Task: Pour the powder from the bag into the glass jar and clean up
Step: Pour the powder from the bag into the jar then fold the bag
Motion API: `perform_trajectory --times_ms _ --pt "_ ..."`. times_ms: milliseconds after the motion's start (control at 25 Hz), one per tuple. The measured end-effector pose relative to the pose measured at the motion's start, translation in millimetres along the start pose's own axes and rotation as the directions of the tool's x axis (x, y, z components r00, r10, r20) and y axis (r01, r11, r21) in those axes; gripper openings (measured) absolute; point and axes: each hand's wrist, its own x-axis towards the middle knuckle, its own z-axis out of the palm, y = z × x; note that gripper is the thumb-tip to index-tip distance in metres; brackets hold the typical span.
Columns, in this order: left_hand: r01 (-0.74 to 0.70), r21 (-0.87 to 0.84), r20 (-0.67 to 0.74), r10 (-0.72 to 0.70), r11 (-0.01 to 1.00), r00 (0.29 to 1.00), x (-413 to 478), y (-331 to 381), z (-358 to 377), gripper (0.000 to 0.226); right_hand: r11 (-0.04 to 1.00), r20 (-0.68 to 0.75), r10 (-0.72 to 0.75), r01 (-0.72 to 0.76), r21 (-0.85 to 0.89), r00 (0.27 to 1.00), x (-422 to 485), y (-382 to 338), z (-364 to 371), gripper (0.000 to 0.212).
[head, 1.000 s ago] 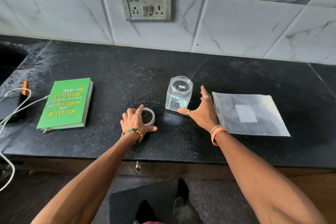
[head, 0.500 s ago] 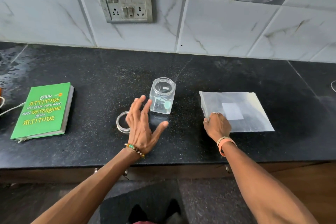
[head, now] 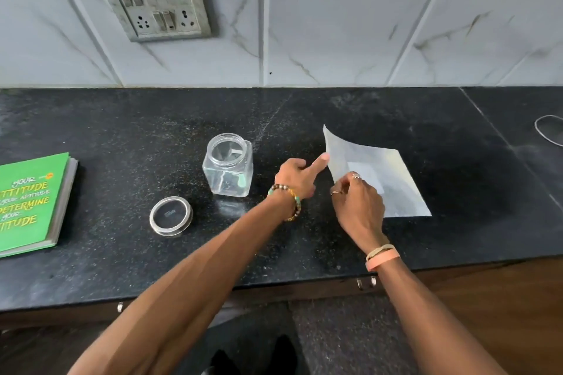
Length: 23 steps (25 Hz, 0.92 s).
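A clear square glass jar [head: 228, 165] stands open on the black counter [head: 128, 137]. Its round lid [head: 171, 216] lies flat to the front left of it. A flat translucent plastic bag [head: 393, 179] with a white label lies right of the jar, its left edge lifted off the counter. My right hand [head: 358, 207] pinches the bag's near left corner. My left hand [head: 300, 175] reaches across in front of the jar, with its index finger touching the raised left edge of the bag. The powder inside the bag is hard to make out.
A green book [head: 29, 204] lies at the counter's left end. A loop of white cable [head: 548, 131] shows at the far right. A switch and socket panel [head: 155, 3] is set in the tiled wall behind.
My left hand left the lid and crossed right in front of the jar to the bag. My right hand moved from the jar to the bag's left corner and lifted that edge.
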Motion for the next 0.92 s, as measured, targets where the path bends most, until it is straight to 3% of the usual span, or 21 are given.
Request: perform_trajectory --times_ms 80,200,360,520,600,720,800,880,920 --pt "0.200 -0.165 0.112 -0.183 0.966 0.977 3.3 15.3 18.7 0.045 0.995 0.003 -0.055 0.054 0.085 0.998 -8.4 3.7 -5.6 0.007" --pt "0.192 -0.245 0.102 -0.172 0.950 0.980 1.2 14.6 34.7 0.013 0.975 -0.008 -0.055 0.056 0.215 0.998 -13.8 10.5 -6.8 0.009" --pt "0.300 -0.482 0.255 -0.196 0.823 0.947 -6.3 2.6 43.0 0.030 0.884 0.015 0.031 -0.035 0.465 0.999 -13.8 12.5 -19.3 0.026" --pt "0.329 -0.539 0.333 -0.162 0.775 0.929 -10.8 -6.2 41.3 0.042 0.891 0.042 0.056 -0.069 0.449 0.998 -8.0 13.3 -28.8 0.026" --pt "0.325 -0.547 0.340 -0.150 0.772 0.928 -11.5 -6.1 37.9 0.035 0.884 0.072 0.082 -0.106 0.456 0.994 -2.7 15.8 -30.4 0.022" --pt "0.258 -0.491 0.249 -0.149 0.832 0.957 -18.4 -2.6 34.2 0.012 0.878 0.093 0.109 -0.140 0.457 0.990 2.8 19.8 -36.7 0.022" --pt "0.126 -0.350 0.102 -0.096 0.928 0.990 -16.2 1.0 28.0 0.015 0.903 -0.041 0.115 -0.087 0.421 0.993 5.4 21.2 -46.7 0.020" --pt "-0.068 0.098 -0.060 0.074 0.993 0.995 -12.3 7.9 15.8 0.011 0.935 -0.240 0.090 0.001 0.354 0.967 9.0 18.9 -59.3 0.025" --pt "-0.153 0.329 -0.088 0.192 0.932 0.977 -14.0 14.3 10.2 0.001 0.942 -0.313 0.057 0.053 0.331 0.948 10.2 15.8 -64.9 0.028"
